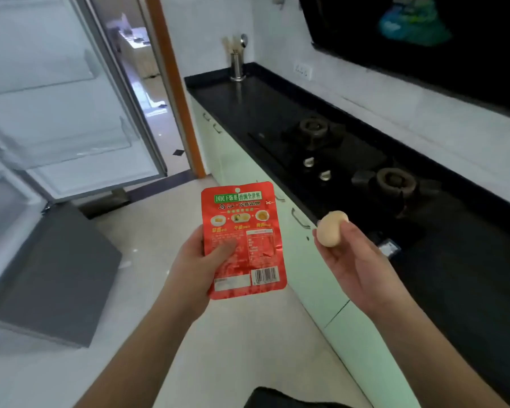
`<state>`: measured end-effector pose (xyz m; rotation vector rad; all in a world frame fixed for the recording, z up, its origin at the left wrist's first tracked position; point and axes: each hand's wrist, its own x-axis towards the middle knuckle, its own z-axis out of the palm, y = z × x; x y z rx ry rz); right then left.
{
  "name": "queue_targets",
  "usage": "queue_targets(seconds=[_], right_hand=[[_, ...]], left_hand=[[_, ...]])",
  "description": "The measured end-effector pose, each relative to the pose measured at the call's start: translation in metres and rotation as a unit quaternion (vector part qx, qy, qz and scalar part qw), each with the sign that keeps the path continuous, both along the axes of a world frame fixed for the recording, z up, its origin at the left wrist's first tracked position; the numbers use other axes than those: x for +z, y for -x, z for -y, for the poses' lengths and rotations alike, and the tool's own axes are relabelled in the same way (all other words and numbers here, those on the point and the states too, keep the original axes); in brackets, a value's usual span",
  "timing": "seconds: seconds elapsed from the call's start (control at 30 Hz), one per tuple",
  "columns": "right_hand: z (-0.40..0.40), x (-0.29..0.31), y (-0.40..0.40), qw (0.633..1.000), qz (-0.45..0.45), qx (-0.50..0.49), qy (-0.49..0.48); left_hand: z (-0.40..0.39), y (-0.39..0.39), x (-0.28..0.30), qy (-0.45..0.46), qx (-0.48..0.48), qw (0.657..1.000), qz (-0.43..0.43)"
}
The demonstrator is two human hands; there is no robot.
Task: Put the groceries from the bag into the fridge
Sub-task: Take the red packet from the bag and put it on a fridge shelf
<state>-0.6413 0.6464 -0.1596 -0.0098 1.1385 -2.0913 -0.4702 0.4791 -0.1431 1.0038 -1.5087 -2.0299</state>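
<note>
You are holding two things in front of you, above the pale floor (248,343). Your left hand (198,269) is gripping a red packet (243,240) by its lower left part: the thumb is pressing on the printed face and the other fingers are closing behind it, where they are hidden. The packet is standing almost upright, with its long axis running up and down and leaning slightly. Its hang hole is pointing up and away from you, and the barcode end is pointing down toward you. The printed face is turning to you.

Your right hand (354,260) is holding an egg (332,228) at the fingertips, with the fingers curling narrow around it. The egg is tilting, with its long axis running from lower left to upper right. It is hanging near the edge of the black counter (248,104), just in front of the gas stove (351,160).

The fridge door (56,98) is standing open on your left, well apart from both hands. Its shelves are looking bare.
</note>
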Motion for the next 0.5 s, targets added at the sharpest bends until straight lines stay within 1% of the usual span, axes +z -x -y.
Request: queue_targets(seconds=[0.13, 0.27, 0.5], right_hand=[[0.063, 0.001, -0.012, 0.997, 0.010, 0.076, 0.016], [0.120, 0.004, -0.010, 0.989, 0.031, 0.140, 0.034], [0.207, -0.005, 0.012, 0.965, 0.067, 0.247, 0.049]], left_hand=[[0.036, -0.035, -0.001, 0.010, 0.059, 0.998, -0.002], [0.064, -0.055, -0.009, -0.003, 0.123, 0.992, 0.000], [0.108, -0.049, -0.013, -0.003, 0.227, 0.974, 0.008]])
